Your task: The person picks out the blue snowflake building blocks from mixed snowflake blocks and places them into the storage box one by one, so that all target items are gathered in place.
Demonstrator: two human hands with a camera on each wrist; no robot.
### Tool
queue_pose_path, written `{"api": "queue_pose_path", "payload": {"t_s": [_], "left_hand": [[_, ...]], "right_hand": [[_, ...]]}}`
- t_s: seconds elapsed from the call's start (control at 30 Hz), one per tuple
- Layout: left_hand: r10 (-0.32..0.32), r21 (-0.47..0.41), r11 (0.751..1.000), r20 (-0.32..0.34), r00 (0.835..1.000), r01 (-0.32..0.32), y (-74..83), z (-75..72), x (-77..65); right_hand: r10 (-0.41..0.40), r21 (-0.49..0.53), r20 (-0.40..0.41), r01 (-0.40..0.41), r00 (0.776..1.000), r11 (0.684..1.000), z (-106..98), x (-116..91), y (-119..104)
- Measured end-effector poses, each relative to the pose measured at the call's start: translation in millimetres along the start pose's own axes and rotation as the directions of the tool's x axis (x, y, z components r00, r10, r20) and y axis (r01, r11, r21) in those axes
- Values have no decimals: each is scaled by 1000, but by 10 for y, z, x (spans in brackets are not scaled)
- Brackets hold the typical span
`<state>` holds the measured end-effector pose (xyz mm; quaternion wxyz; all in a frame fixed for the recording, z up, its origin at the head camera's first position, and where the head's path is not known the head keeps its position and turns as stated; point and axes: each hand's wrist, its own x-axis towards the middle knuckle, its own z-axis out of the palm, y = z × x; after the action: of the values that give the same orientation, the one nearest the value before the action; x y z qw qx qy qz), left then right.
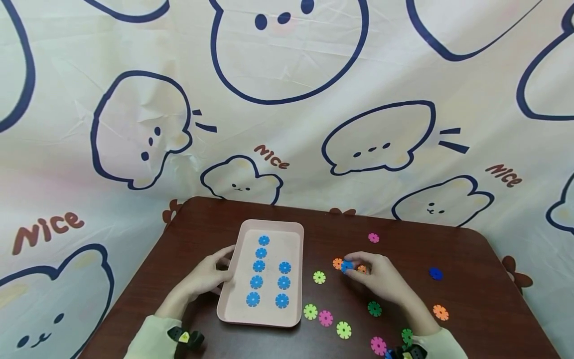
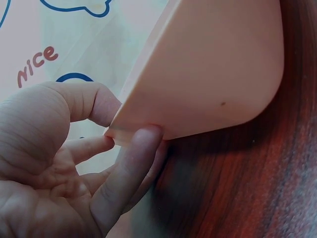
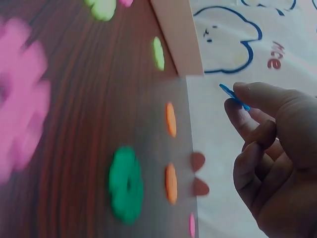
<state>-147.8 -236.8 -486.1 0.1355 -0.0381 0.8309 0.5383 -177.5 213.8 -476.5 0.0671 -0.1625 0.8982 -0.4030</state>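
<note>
A shallow pale pink tray [image 1: 269, 316] stands on the table, with two columns of light blue notched discs [image 1: 258, 266] lying in it. The left column is longer than the right. My left hand [image 1: 207, 273] grips the tray's left edge; in the left wrist view its thumb and fingers pinch the rim [image 2: 130, 130]. Right of the tray, my right hand [image 1: 381, 276] pinches a blue notched disc [image 3: 234, 96] between thumb and index finger, held above the table. Behind that disc, two orange discs [image 1: 337, 263] lie partly covered in the head view.
Loose discs are scattered right of the tray: light green [image 1: 344, 330], pink [image 1: 326, 318], dark green [image 1: 374, 308], orange [image 1: 441, 312] and dark blue [image 1: 435, 273]. A patterned cloth [image 1: 305, 129] hangs behind the brown table [image 1: 215, 214].
</note>
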Motion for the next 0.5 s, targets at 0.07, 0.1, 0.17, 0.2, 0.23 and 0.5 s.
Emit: {"api": "queue_pose_path", "payload": {"t_s": [0.07,0.1,0.17,0.2,0.23,0.5], "left_hand": [[1,3,1000,-2,1000,-1,4,-1,-2],[1,3,1000,-3,1000,-1,6,-1,-2],[2,3,1000,-4,1000,-2,12,-1,-4],[1,3,1000,-4,1000,-1,13,0,-4],[1,3,1000,-4,1000,-1,14,1,-5],[-5,6,1000,-4,1000,5,11,6,-6]], "right_hand": [[-16,19,1,16,1000,1000,79,85,-71],[-21,27,2,21,1000,999,118,127,-107],[-30,46,6,29,1000,999,198,213,-176],[-33,51,8,33,999,998,238,255,-209],[-38,56,11,37,999,998,280,297,-239],[-120,56,35,118,992,991,568,650,-455]]}}
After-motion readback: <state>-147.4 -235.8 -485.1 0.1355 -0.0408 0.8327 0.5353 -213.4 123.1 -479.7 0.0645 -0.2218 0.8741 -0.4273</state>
